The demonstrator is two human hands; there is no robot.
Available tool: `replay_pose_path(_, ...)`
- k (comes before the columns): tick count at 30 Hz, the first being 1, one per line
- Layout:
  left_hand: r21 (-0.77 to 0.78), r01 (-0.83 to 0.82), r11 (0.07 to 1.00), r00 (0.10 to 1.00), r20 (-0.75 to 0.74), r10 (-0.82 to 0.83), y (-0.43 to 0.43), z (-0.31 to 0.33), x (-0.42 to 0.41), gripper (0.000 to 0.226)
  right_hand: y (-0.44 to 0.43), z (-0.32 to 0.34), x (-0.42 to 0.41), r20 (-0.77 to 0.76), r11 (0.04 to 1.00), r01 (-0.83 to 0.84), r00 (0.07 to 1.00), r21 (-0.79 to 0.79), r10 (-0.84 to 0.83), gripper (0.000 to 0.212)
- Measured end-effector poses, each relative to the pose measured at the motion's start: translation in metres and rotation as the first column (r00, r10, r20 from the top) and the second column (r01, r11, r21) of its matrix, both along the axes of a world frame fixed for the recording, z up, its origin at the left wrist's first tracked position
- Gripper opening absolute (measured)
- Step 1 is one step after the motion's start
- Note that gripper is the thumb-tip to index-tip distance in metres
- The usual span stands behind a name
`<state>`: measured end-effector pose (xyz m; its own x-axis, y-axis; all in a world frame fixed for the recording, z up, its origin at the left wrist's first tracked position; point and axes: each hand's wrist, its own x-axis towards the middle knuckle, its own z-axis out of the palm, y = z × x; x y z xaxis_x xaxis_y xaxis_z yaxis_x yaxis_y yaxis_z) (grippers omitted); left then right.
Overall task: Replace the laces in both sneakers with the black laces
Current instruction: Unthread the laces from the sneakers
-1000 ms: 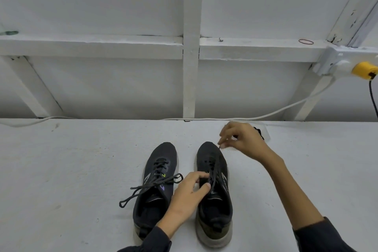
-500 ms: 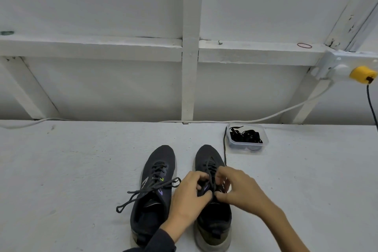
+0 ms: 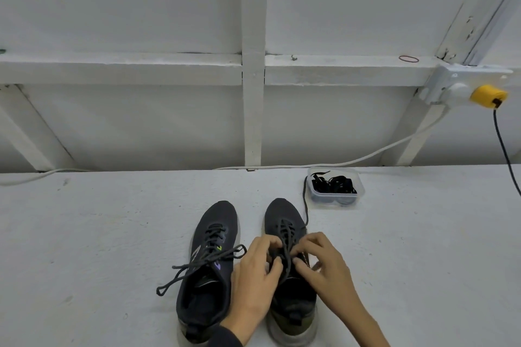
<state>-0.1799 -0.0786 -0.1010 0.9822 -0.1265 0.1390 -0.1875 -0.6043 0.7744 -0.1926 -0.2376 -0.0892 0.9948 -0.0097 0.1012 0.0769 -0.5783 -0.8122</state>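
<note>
Two dark sneakers stand side by side on the white surface, toes away from me. The left sneaker [image 3: 205, 270] has a tied dark grey lace with loops trailing to its left. Over the right sneaker [image 3: 290, 301] my left hand [image 3: 256, 282] and my right hand [image 3: 324, 267] both pinch its grey lace [image 3: 287, 236] at the upper eyelets. One lace end [image 3: 306, 205] runs up past the toe toward a clear plastic tub [image 3: 335, 200] that holds coiled black laces [image 3: 334, 186].
A white framed wall rises behind the surface, with a white cable [image 3: 366, 158] along its foot. At the right, a socket box holds a yellow plug [image 3: 487, 96] with a black cord hanging down. A red rubber band [image 3: 408, 58] lies on the ledge.
My right hand came back from near the tub, where it held the lace end up, down to the right sneaker's eyelets. My left hand stayed on that sneaker's lacing.
</note>
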Motion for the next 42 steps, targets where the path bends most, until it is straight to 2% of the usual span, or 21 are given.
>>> replay_pose_path(1, 0.048, 0.005, 0.999, 1.000, 0.012, -0.006, 0.000, 0.002, 0.000, 0.024, -0.001, 0.003, 0.001, -0.047, 0.995, 0.000, 0.999, 0.102, 0.005, 0.008)
replay_pose_path(4, 0.121, 0.016, 0.993, 0.999, 0.026, -0.019, 0.001, 0.005, 0.001, 0.024, -0.009, 0.007, 0.003, -0.202, 0.952, -0.007, 0.977, 0.306, 0.072, 0.023)
replay_pose_path(7, 0.101, -0.021, 0.995, 1.000, 0.012, 0.020, 0.001, 0.009, 0.001, 0.017, -0.013, 0.011, 0.004, -0.282, 0.898, -0.011, 0.948, 0.440, 0.150, 0.016)
replay_pose_path(10, -0.014, -0.046, 0.999, 0.997, -0.058, 0.045, 0.002, 0.007, 0.004, 0.008, -0.017, 0.017, 0.005, -0.285, 0.835, 0.036, 0.947, 0.550, 0.147, 0.009)
replay_pose_path(12, -0.223, -0.076, 0.972, 0.987, -0.154, 0.042, 0.001, 0.008, 0.008, 0.006, -0.021, 0.024, 0.007, -0.270, 0.795, 0.062, 0.954, 0.604, 0.131, 0.007)
replay_pose_path(14, -0.464, -0.155, 0.872, 0.970, -0.237, 0.047, 0.000, 0.018, 0.012, 0.007, -0.025, 0.034, 0.009, -0.229, 0.767, 0.041, 0.963, 0.640, 0.139, 0.007)
replay_pose_path(16, -0.607, -0.223, 0.763, 0.958, -0.282, 0.055, 0.004, 0.032, 0.019, 0.006, -0.032, 0.042, 0.012, -0.196, 0.727, 0.054, 0.974, 0.685, 0.112, 0.020)
replay_pose_path(18, -0.661, -0.247, 0.708, 0.956, -0.284, 0.067, 0.011, 0.045, 0.026, 0.003, -0.042, 0.052, 0.015, -0.172, 0.708, 0.080, 0.983, 0.702, 0.059, 0.028)
replay_pose_path(20, -0.709, -0.274, 0.650, 0.954, -0.285, 0.090, 0.020, 0.054, 0.033, 0.004, -0.051, 0.063, 0.017, -0.128, 0.672, 0.089, 0.992, 0.735, 0.009, 0.014)
replay_pose_path(21, -0.735, -0.298, 0.610, 0.950, -0.291, 0.113, 0.024, 0.058, 0.035, 0.005, -0.055, 0.068, 0.018, -0.108, 0.651, 0.091, 0.994, 0.754, -0.013, 0.014)
replay_pose_path(24, -0.789, -0.351, 0.504, 0.936, -0.313, 0.160, 0.036, 0.064, 0.042, 0.008, -0.067, 0.078, 0.021, -0.075, 0.641, 0.123, 0.992, 0.758, -0.102, 0.028)
replay_pose_path(28, -0.827, -0.397, 0.398, 0.918, -0.365, 0.158, 0.044, 0.067, 0.046, 0.009, -0.074, 0.075, 0.029, -0.123, 0.619, 0.210, 0.976, 0.757, -0.182, 0.015)
replay_pose_path(31, -0.807, -0.387, 0.446, 0.919, -0.379, 0.112, 0.039, 0.064, 0.044, 0.009, -0.069, 0.065, 0.034, -0.156, 0.642, 0.220, 0.975, 0.735, -0.156, 0.016)
replay_pose_path(33, -0.768, -0.350, 0.536, 0.920, -0.390, 0.041, 0.034, 0.054, 0.040, 0.031, -0.063, 0.051, 0.037, -0.213, 0.730, 0.222, 0.971, 0.646, -0.107, 0.026)
replay_pose_path(35, -0.708, -0.309, 0.635, 0.905, -0.424, -0.031, 0.028, 0.043, 0.031, 0.050, -0.060, 0.034, 0.037, -0.307, 0.853, 0.228, 0.948, 0.470, -0.084, 0.030)
replay_pose_path(37, -0.664, -0.237, 0.709, 0.897, -0.429, -0.102, 0.018, 0.034, 0.020, 0.057, -0.058, 0.022, 0.034, -0.409, 0.960, 0.136, 0.912, 0.245, -0.025, 0.017)
replay_pose_path(38, -0.659, -0.203, 0.724, 0.893, -0.428, -0.140, 0.013, 0.029, 0.015, 0.058, -0.055, 0.019, 0.031, -0.446, 0.981, 0.056, 0.894, 0.184, 0.032, 0.009)
replay_pose_path(40, -0.641, -0.158, 0.751, 0.881, -0.435, -0.185, 0.001, 0.020, 0.007, 0.054, -0.045, 0.017, 0.024, -0.463, 0.980, -0.035, 0.878, 0.195, 0.124, 0.008)
replay_pose_path(42, -0.566, -0.133, 0.814, 0.887, -0.435, -0.157, -0.009, 0.007, 0.002, 0.057, -0.034, 0.020, 0.019, -0.421, 0.974, -0.036, 0.898, 0.222, 0.129, 0.011)
